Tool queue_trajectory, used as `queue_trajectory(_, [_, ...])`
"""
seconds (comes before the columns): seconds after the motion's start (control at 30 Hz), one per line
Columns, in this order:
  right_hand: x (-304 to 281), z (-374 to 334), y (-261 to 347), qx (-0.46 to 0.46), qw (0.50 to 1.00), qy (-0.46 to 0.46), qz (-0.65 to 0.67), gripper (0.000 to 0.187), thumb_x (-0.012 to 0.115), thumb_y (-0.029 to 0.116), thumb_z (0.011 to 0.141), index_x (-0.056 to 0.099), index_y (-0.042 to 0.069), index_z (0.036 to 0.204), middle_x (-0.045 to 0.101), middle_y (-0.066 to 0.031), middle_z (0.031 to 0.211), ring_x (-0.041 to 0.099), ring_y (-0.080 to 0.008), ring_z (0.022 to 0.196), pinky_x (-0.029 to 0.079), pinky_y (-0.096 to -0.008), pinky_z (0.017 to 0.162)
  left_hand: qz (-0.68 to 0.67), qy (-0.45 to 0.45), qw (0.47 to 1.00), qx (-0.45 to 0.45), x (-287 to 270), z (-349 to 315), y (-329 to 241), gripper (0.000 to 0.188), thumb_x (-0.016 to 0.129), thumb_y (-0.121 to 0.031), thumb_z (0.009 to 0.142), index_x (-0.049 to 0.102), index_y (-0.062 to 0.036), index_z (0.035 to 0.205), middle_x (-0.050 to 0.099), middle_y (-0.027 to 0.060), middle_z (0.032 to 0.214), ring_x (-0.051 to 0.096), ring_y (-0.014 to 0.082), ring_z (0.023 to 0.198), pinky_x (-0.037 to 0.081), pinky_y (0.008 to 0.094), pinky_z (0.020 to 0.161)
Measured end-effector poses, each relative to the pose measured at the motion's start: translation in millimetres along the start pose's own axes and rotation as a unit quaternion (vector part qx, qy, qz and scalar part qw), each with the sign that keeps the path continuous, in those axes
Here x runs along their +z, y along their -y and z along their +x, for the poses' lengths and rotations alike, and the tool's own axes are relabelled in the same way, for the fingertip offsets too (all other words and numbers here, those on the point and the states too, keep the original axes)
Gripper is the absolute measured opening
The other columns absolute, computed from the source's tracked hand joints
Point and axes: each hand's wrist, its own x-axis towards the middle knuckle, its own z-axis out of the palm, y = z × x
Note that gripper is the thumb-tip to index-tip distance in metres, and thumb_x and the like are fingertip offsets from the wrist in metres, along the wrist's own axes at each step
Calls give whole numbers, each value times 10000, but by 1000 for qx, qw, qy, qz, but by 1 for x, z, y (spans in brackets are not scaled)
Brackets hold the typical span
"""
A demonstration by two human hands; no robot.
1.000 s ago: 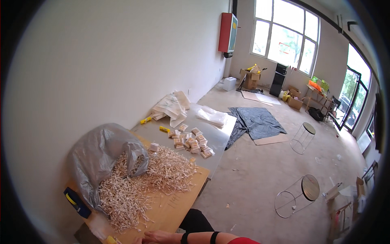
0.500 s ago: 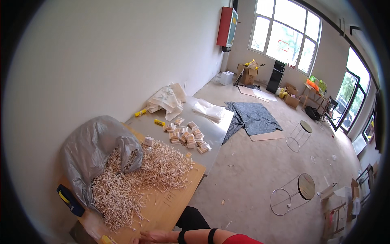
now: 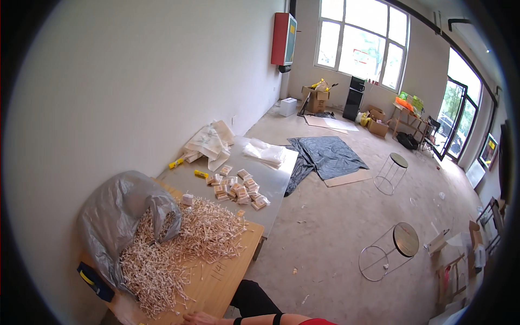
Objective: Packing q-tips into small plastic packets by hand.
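My right hand [image 3: 199, 318] is at the bottom edge, by the near side of the wooden board [image 3: 221, 287]. Its fingertips are cut off, so I cannot see whether it holds anything. My left hand is out of view. Just beyond the right hand, a large heap of cotton swabs [image 3: 154, 279] spreads over the board. Some of the swabs spill from a grey plastic bag [image 3: 108, 222] leaning at the wall. Small packed bundles of swabs [image 3: 235, 190] lie in a loose group farther back, on a grey tabletop [image 3: 271, 181].
A dark blue and yellow object [image 3: 95, 281] sits at the board's left edge. Behind the bundles are a cream cloth bag [image 3: 208, 145], clear plastic bags [image 3: 265, 151] and a yellow item [image 3: 201, 174]. Two round stools [image 3: 405, 239] stand on the floor to the right, near a dark sheet [image 3: 330, 156].
The view has shifted, so the table sits lower and farther left. My right hand shows less at the bottom edge. The yellow thing near it has almost left the picture.
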Motion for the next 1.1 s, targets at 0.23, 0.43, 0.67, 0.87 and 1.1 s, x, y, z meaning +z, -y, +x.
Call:
queue_trajectory(0.23, [9,2,-10,-2,999,33,17,171,582,177,900,645,47,993,625,-138,899,638,-329,788,526,-419,686,-82,-9,996,25,0,5,-2,220,637,-206,952,665,-8,1044,676,196,889,657,369,823,518,415,721])
queue_trajectory(0.43, [-13,11,-6,-11,976,61,208,176,563,147,943,676,20,985,677,-170,930,662,-332,848,527,-418,708,-126,16,992,4,7,5,6,184,656,-1,896,673,1,1080,703,142,937,689,245,869,549,343,744])
queue_trajectory(0.67, [3,6,-11,68,990,49,116,247,640,277,923,703,39,911,684,-169,858,667,-317,798,520,-419,672,-124,27,991,-32,5,12,8,194,663,28,888,676,-2,1079,703,109,935,682,190,864,549,316,736])
queue_trajectory(0.87, [83,3,-43,213,958,33,192,561,737,603,768,694,44,788,642,-168,703,603,-317,633,477,-438,578,-128,31,987,-87,1,10,8,164,663,-19,900,675,-10,1064,692,92,913,661,175,838,537,311,718])
queue_trajectory(1.1, [165,23,-83,276,949,114,99,641,749,662,727,655,30,674,611,-156,644,600,-280,612,457,-426,541,-142,44,980,-135,1,14,8,143,663,-73,915,674,-18,1046,679,71,887,637,156,808,523,305,698])
